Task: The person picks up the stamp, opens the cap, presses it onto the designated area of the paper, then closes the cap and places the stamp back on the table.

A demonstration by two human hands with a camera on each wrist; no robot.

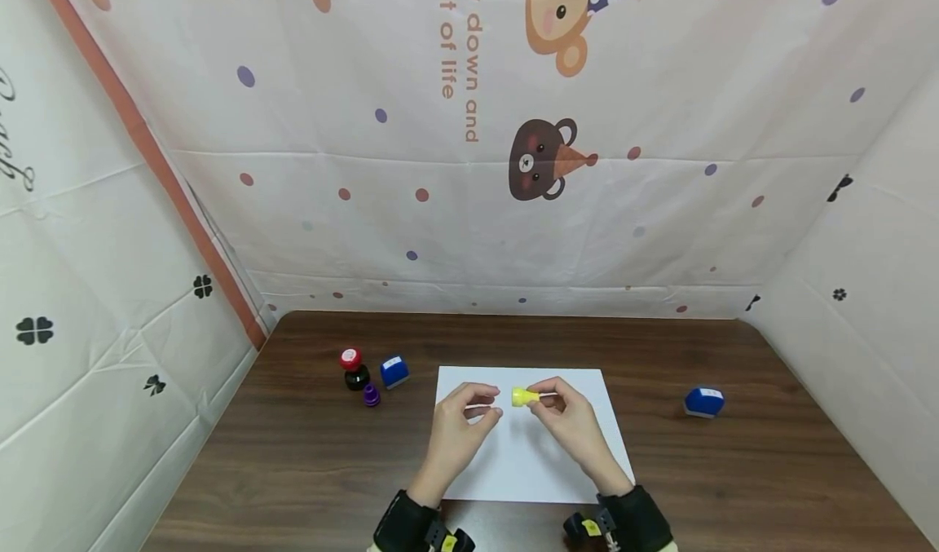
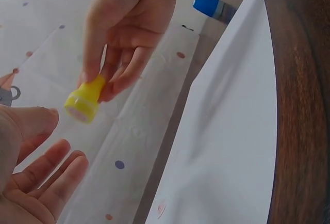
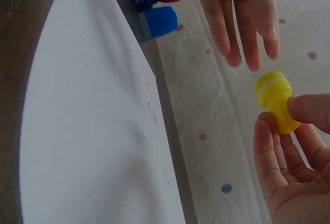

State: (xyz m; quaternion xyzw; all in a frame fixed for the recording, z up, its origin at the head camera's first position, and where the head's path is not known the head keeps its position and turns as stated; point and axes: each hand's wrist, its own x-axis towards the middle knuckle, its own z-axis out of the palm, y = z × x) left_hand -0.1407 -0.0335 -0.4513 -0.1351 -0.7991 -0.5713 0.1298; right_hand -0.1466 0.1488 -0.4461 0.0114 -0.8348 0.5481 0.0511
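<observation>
Over the white paper [image 1: 528,462], my right hand [image 1: 568,421] pinches a small yellow stamp [image 1: 522,396] by its narrow handle, between thumb and fingers. The stamp's wide end points left, and the left wrist view shows a pinkish face on it. My left hand [image 1: 460,430] is held just left of the stamp with its fingers loosely bent and nothing in them. A gap separates its fingertips from the stamp. Faint reddish marks [image 3: 152,113] show on the paper in the right wrist view.
At the left on the brown table [image 1: 308,454] stand a red-topped black stamp [image 1: 355,370], a purple stamp [image 1: 372,395] and a blue block-shaped piece [image 1: 394,372]. A similar blue piece [image 1: 704,402] lies at the right. Printed white cloth [image 1: 469,234] hangs behind the table and at both sides.
</observation>
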